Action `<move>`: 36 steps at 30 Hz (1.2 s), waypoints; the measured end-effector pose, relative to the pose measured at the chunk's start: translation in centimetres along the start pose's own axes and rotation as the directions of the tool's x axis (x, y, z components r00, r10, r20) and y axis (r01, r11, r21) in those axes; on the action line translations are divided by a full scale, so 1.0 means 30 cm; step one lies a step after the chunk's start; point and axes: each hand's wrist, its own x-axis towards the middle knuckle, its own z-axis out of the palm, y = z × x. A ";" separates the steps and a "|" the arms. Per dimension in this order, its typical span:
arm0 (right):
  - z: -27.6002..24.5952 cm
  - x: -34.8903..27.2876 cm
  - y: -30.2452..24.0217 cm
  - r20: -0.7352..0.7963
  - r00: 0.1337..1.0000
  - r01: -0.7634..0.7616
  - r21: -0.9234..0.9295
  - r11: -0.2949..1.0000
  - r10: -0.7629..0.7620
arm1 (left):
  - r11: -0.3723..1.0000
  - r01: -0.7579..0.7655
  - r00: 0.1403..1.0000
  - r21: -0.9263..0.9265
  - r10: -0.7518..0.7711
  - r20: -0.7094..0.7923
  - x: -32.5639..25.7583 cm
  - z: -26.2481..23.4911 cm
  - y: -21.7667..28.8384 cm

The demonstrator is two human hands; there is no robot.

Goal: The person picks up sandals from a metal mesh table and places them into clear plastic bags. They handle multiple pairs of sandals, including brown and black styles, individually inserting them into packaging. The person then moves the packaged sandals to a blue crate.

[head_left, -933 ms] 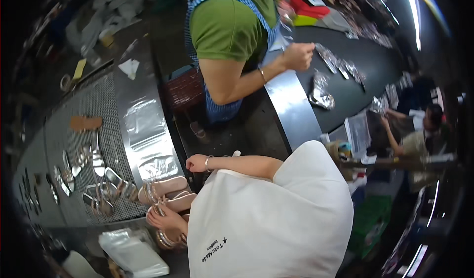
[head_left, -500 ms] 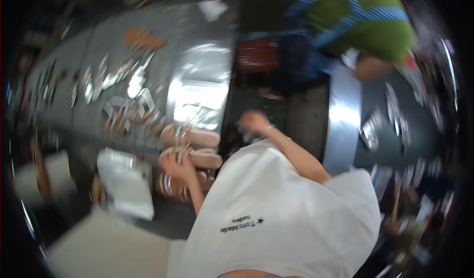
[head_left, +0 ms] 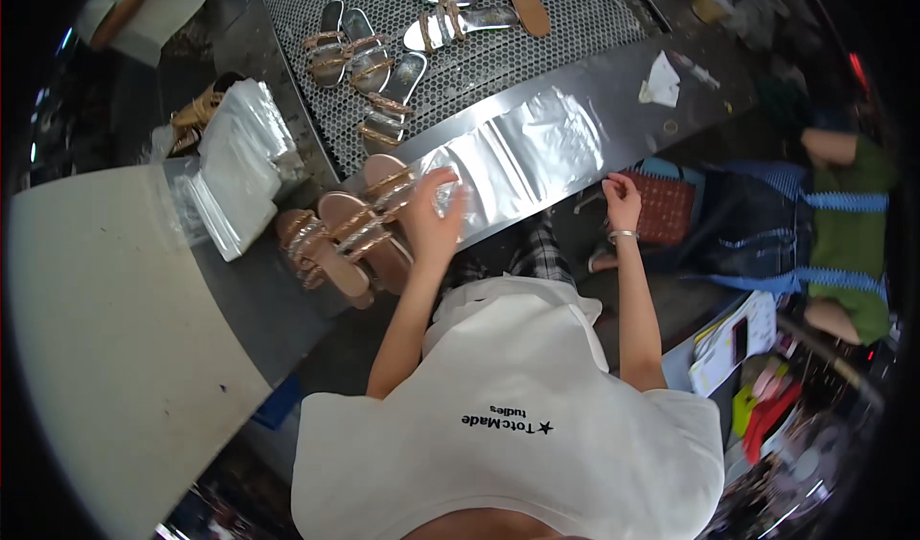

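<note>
In the head view, the left hand [head_left: 434, 222] is near the middle, slightly blurred, its fingers loosely bent. The nearest sandal [head_left: 385, 181], pink with braided straps, lies at 10 o'clock from those fingers, right beside them; I cannot tell whether they touch or grasp it. A second sandal [head_left: 356, 231] lies at 9 o'clock, and a third sandal [head_left: 309, 243] farther out, between 8 and 9 o'clock. At 2 o'clock from the left hand, clear plastic sheets [head_left: 532, 155] spread over the edge of the grey surface [head_left: 632, 109].

The right hand [head_left: 621, 195] is at the surface's near edge, at 4 o'clock from the sheets. Its fingers curl inward; whether they grip anything I cannot tell. A red basket [head_left: 663, 209] shows just behind it, at 3 o'clock.

Compared with half a second ago, the left hand is off the sandal straps and closer to the sheets, and the right hand reaches farther from the body. The view has turned, so the co-worker in green [head_left: 848, 243] now appears at 3 o'clock.
</note>
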 end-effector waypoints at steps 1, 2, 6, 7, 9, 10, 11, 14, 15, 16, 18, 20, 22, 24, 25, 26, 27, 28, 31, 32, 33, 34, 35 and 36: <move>-0.011 0.084 -0.008 0.017 0.999 0.041 -0.030 0.999 -0.041 | 0.996 -0.013 0.998 -0.092 0.007 -0.060 0.041 0.148 0.052; -0.020 0.144 -0.011 0.036 0.997 0.073 -0.057 0.996 -0.071 | 0.987 0.073 0.996 -0.145 -0.080 -0.044 0.070 0.275 0.072; -0.003 0.332 -0.103 0.236 0.968 0.135 -0.226 0.965 -0.080 | 0.997 0.065 0.995 -0.042 -0.068 -0.070 0.168 0.705 -0.002; 0.012 0.372 -0.069 0.300 0.951 0.136 -0.202 0.970 -0.071 | 0.991 0.125 0.992 0.056 -0.124 -0.015 0.155 0.768 -0.021; 0.037 0.396 -0.090 0.360 0.929 0.201 -0.293 0.935 -0.087 | 0.964 0.153 0.983 0.216 -0.171 0.067 0.155 0.826 -0.038; 0.046 0.399 -0.097 0.385 0.921 0.200 -0.325 0.924 -0.064 | 0.945 0.133 0.979 0.299 -0.172 0.109 0.142 0.834 -0.034; 0.054 0.400 -0.097 0.379 0.923 0.193 -0.327 0.925 -0.059 | 0.936 0.150 0.970 0.318 -0.203 0.138 0.136 0.845 -0.037; 0.050 0.407 -0.091 0.397 0.914 0.235 -0.344 0.909 -0.086 | 0.957 0.131 0.987 0.258 -0.149 0.053 0.131 0.865 -0.077; 0.057 0.409 -0.084 0.427 0.897 0.279 -0.346 0.896 -0.114 | 0.972 0.154 0.985 0.175 -0.166 0.057 0.125 0.854 -0.103; 0.055 0.420 -0.072 0.445 0.884 0.317 -0.350 0.881 -0.141 | 0.982 0.166 0.982 0.086 -0.172 0.072 0.135 0.839 -0.112; 0.057 0.438 -0.051 0.448 0.888 0.255 -0.293 0.922 -0.103 | 0.986 0.166 0.986 -0.009 -0.165 0.030 0.152 0.820 -0.118; 0.058 0.445 -0.058 0.431 0.902 0.109 -0.196 0.975 -0.015 | 0.990 0.139 0.988 -0.024 -0.140 -0.068 0.174 0.787 -0.060; 0.062 0.435 -0.094 0.460 0.888 0.094 -0.138 0.986 -0.020 | 0.979 0.192 0.971 0.072 -0.179 -0.158 0.186 0.779 -0.037; 0.056 0.433 -0.106 0.475 0.880 0.064 -0.085 0.994 -0.016 | 0.945 0.265 0.964 0.190 -0.258 -0.062 0.182 0.805 -0.079; 0.068 0.432 -0.133 0.495 0.867 0.121 -0.095 0.988 -0.059 | 0.956 0.221 0.974 0.193 -0.208 -0.086 0.172 0.807 -0.094; 0.068 0.430 -0.156 0.502 0.862 0.133 -0.102 0.986 -0.065 | 0.957 0.228 0.973 0.181 -0.217 -0.078 0.175 0.803 -0.091; 0.077 0.433 -0.179 0.509 0.858 0.145 -0.109 0.983 -0.070 | 0.965 0.226 0.970 0.134 -0.211 -0.119 0.181 0.797 -0.093; 0.081 0.427 -0.197 0.507 0.859 0.161 -0.130 0.978 -0.074 | 0.972 0.223 0.965 0.079 -0.209 -0.158 0.177 0.792 -0.090; 0.104 0.420 -0.260 0.521 0.851 0.183 -0.182 0.966 -0.064 | 0.954 0.295 0.929 -0.057 -0.300 -0.215 0.178 0.775 -0.086; 0.114 0.407 -0.270 0.543 0.838 0.167 -0.165 0.972 -0.052 | 0.949 0.302 0.923 -0.091 -0.315 -0.222 0.170 0.767 -0.088; 0.126 0.392 -0.277 0.566 0.823 0.152 -0.149 0.977 -0.042 | 0.943 0.309 0.915 -0.126 -0.331 -0.231 0.160 0.755 -0.090; 0.142 0.387 -0.287 0.584 0.811 0.137 -0.127 0.982 -0.038 | 0.939 0.306 0.911 -0.157 -0.337 -0.239 0.168 0.738 -0.087; 0.158 0.381 -0.297 0.621 0.784 0.111 -0.125 0.986 -0.010 | 0.905 0.352 0.901 -0.238 -0.397 -0.177 0.172 0.721 -0.081; 0.181 0.376 -0.308 0.656 0.755 0.104 -0.102 0.989 -0.011 | 0.862 0.398 0.886 -0.314 -0.450 -0.112 0.172 0.705 -0.073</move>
